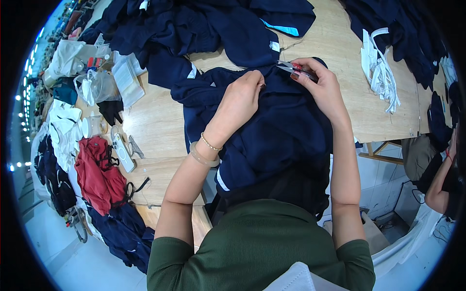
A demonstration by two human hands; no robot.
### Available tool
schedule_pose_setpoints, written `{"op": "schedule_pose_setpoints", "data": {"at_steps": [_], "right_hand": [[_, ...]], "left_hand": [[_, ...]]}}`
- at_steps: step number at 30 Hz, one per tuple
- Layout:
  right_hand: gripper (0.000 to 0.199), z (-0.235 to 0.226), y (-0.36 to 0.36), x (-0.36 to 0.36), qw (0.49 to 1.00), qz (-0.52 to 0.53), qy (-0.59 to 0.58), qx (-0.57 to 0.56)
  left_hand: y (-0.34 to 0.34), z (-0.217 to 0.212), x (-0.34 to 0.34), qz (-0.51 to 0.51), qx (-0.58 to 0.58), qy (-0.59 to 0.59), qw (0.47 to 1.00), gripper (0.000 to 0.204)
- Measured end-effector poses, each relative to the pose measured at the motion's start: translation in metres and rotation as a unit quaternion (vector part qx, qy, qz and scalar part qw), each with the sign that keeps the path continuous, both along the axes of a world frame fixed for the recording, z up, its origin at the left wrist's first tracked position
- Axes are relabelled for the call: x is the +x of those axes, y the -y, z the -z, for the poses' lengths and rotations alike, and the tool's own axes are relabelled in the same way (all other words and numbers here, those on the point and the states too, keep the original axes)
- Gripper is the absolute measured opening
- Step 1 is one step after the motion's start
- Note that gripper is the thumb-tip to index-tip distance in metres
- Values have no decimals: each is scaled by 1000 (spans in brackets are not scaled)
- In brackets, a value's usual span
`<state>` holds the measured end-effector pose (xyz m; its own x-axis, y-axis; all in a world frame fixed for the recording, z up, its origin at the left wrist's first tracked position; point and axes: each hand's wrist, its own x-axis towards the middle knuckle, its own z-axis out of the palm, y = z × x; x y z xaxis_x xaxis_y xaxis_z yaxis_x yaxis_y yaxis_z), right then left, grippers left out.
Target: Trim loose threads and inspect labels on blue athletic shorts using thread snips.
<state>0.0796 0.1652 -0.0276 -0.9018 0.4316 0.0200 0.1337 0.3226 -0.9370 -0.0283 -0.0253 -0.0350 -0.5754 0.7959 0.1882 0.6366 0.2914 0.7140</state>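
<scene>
A dark navy garment (272, 131) lies over my lap and the table's near edge. At its upper part my left hand (242, 94) is closed, its fingertips pinching the navy cloth; the exact bit of cloth is hidden behind the fingers. Small thread snips (287, 67) with silver blades and a red part are held in my right hand (318, 80). Their blades point left, close above the cloth and a little to the right of my left fingertips. Just beyond them, a white label (274, 46) shows on another navy garment (208, 24).
White fabric strips (378, 72) lie on the wooden table (340, 43) at right, beside more navy clothing (403, 34). At left are plastic bags (97, 87), a white phone (124, 153) and a red bag (99, 174). Another person's arm (441, 179) shows at far right.
</scene>
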Motion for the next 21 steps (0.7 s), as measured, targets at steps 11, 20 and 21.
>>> {"op": "schedule_pose_setpoints", "data": {"at_steps": [11,20,21], "right_hand": [[12,-9,1,10,987,-58,73,127],[16,-19,11,1,975,-101,69,184],[17,-19,11,0,973,-106,63,195]], "left_hand": [[0,-2,2,-27,-21,27,999,7],[1,-2,4,-31,-13,4,999,7],[1,-3,4,-31,-12,4,999,7]]}}
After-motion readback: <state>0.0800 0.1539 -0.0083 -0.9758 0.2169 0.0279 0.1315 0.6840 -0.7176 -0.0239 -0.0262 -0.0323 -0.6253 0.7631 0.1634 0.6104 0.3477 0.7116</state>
